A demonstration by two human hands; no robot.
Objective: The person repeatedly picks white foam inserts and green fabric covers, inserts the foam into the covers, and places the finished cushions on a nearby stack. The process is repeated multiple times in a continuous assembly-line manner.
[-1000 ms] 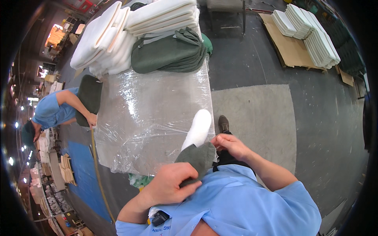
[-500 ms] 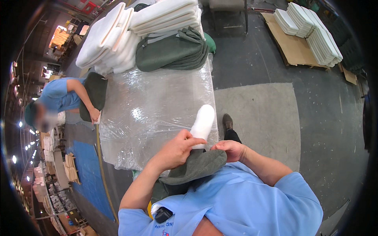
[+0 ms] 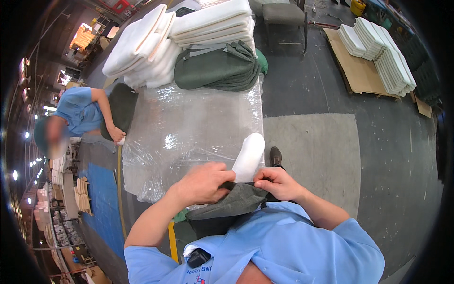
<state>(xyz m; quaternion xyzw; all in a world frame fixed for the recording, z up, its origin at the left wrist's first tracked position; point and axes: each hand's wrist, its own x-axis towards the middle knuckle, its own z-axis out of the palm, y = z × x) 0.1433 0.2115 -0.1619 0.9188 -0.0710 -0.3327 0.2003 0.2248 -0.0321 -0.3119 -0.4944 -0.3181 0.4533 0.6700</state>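
A white padded piece with a rounded end [image 3: 249, 154] sticks out from the mouth of a dark green fabric cover [image 3: 231, 203], over the table's near right corner. My left hand [image 3: 205, 182] is closed on the cover's edge at the left of the white pad. On the other side my right hand [image 3: 279, 184] pinches the cover's edge between thumb and fingers. The cover hangs close against my body, and the pad's lower part is hidden inside it.
A plastic-wrapped table [image 3: 189, 120] lies ahead, bearing white padding stacks [image 3: 213, 23] and folded dark green covers [image 3: 213, 66]. At the left a co-worker [image 3: 78, 111] handles another dark green piece [image 3: 120, 106]. White pads [image 3: 392, 66] sit on cardboard at the far right.
My left fingers have gone from pointing across the white pad to gripping the cover's edge. My right hand has turned over to pinch that edge. The cover's opening is drawn flatter across the pad.
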